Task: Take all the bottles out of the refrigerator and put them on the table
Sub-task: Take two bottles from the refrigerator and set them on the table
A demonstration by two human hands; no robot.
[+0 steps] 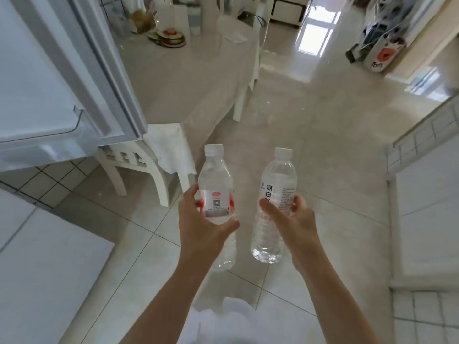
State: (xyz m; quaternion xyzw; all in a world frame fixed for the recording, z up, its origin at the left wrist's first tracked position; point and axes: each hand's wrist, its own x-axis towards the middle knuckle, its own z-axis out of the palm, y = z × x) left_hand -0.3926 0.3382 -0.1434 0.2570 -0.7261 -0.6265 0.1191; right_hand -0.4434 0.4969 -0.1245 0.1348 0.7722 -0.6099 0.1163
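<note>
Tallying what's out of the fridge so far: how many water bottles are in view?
2: the red-label bottle in the left hand, the white-label bottle in the right hand. Others may be out of view.

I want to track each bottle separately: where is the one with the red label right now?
In the head view, the red-label bottle is held upright in the left hand over the tiled floor, just left of the other bottle, short of the table.

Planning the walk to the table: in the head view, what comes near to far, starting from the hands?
Left hand and right hand gripping bottles, → white chair → table → stacked plates.
</note>
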